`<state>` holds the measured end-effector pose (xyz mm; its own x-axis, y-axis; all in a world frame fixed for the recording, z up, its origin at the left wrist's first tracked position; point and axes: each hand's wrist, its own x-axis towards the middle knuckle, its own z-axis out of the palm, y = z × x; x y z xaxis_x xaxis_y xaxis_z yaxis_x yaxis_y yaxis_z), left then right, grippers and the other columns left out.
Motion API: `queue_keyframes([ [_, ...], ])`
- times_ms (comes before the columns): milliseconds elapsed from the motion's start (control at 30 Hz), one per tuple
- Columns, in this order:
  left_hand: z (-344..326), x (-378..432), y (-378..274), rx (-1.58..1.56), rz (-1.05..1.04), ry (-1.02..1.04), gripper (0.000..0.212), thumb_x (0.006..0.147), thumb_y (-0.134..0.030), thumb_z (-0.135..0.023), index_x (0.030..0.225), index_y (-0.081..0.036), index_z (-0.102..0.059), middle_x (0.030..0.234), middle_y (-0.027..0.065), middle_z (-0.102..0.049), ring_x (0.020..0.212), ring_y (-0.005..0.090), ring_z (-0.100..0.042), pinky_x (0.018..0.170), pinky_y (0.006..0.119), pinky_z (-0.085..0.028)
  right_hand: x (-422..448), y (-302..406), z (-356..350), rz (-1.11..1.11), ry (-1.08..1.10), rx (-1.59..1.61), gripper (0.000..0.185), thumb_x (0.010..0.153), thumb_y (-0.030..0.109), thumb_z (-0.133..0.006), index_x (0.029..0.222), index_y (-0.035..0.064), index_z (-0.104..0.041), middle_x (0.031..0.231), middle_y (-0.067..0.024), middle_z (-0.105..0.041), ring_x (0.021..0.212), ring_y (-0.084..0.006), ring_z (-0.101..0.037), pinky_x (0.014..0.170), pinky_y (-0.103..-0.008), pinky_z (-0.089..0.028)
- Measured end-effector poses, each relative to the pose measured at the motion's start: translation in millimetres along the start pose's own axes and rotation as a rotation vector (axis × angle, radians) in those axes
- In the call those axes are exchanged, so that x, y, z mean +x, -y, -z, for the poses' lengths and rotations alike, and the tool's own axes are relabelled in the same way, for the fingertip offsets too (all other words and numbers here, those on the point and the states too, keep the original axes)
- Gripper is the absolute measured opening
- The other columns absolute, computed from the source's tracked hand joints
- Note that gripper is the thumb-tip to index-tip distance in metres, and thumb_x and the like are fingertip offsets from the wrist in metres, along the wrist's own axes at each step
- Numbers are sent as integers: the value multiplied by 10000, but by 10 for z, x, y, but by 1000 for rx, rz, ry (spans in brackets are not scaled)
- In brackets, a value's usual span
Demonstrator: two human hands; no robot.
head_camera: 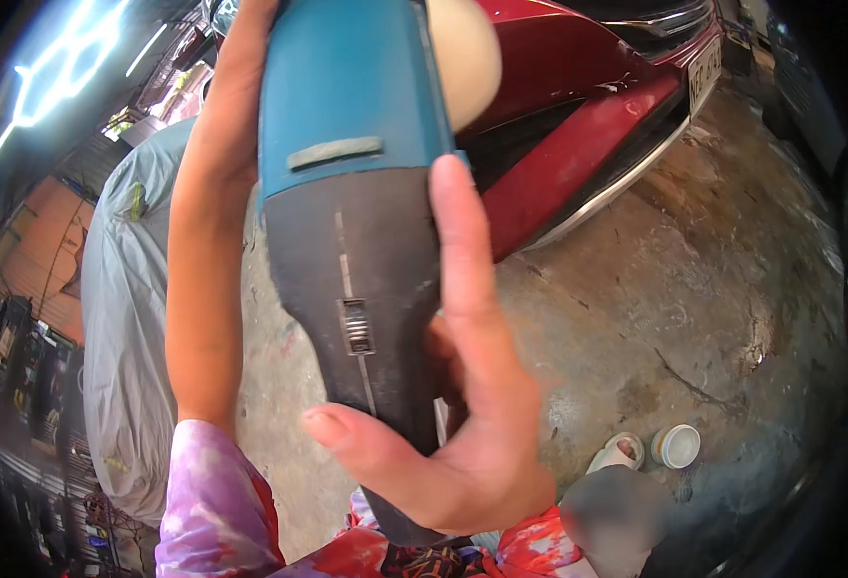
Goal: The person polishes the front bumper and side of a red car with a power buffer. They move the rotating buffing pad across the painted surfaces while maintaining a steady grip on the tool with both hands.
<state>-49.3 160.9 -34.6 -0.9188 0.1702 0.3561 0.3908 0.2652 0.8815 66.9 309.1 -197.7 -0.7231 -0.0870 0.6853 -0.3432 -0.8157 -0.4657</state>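
A teal and black power polisher (352, 238) fills the middle of the view, its black rear handle towards me. Around that handle wraps my right hand (482, 433), thumb over the near side and forefinger stretched along the right edge of the housing. A ridged slide or dial (357, 326) shows on the black part. The cream polishing pad (465, 61) sticks out at the tool's upper right, beside a dark red car bumper (583, 144); whether they touch I cannot tell. My left arm reaches up along the polisher's left side, and its hand is out of view.
A vehicle under a grey cover (135, 289) stands at the left. On the stained concrete floor (612, 311), a round white tub (677, 446) sits beside a foot in a light slipper (623, 451). A blurred round shape lies below them. A dark vehicle (807, 108) is at the far right.
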Motion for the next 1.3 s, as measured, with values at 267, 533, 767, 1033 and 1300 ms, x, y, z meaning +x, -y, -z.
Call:
queue_keyframes([
  [267, 324, -548, -5, -163, -92, -93, 655, 983, -596, -444, 1234, -15, -612, 1078, 124, -694, 931, 186, -696, 842, 318, -567, 173, -37, -125, -146, 139, -110, 923, 825, 144, -707, 1571, 49, -172, 1321, -269, -567, 1085, -407, -651, 917, -344, -506],
  [533, 147, -563, 219, -58, -105, -342, 802, 965, -693, -392, 1361, -6, -512, 1200, 134, -635, 1079, 202, -632, 958, 332, -515, 184, 342, 40, -362, 32, -129, 1085, 705, 139, -797, 1582, 70, -162, 1395, -206, -499, 1115, -264, -612, 889, -309, -499],
  [767, -811, -122, 374, -115, -11, 34, 831, 892, -648, -607, 1365, 15, -446, 1209, 122, -608, 1135, 217, -585, 956, 333, -484, -10, 830, 230, -319, -439, -251, 1150, 632, 108, -724, 1585, 72, -81, 1316, -241, -507, 754, -189, -610, 523, -265, -533],
  [1033, -571, -147, 407, -47, -145, -225, 876, 873, -632, -636, 1216, 151, -448, 1118, 249, -651, 1031, 301, -663, 913, 361, -503, 127, 693, -15, -300, -393, -300, 1141, 628, 75, -716, 1582, 76, -91, 1351, -237, -470, 771, -199, -613, 505, -256, -528],
  [1300, 511, -478, 279, -173, -193, -519, 707, 998, -600, -441, 1303, 25, -564, 1152, 153, -661, 1069, 202, -634, 952, 323, -488, 618, 279, -538, -469, -136, -130, 1148, 605, 89, -772, 1576, 67, -161, 1370, -174, -513, 996, -219, -644, 806, -319, -536],
])
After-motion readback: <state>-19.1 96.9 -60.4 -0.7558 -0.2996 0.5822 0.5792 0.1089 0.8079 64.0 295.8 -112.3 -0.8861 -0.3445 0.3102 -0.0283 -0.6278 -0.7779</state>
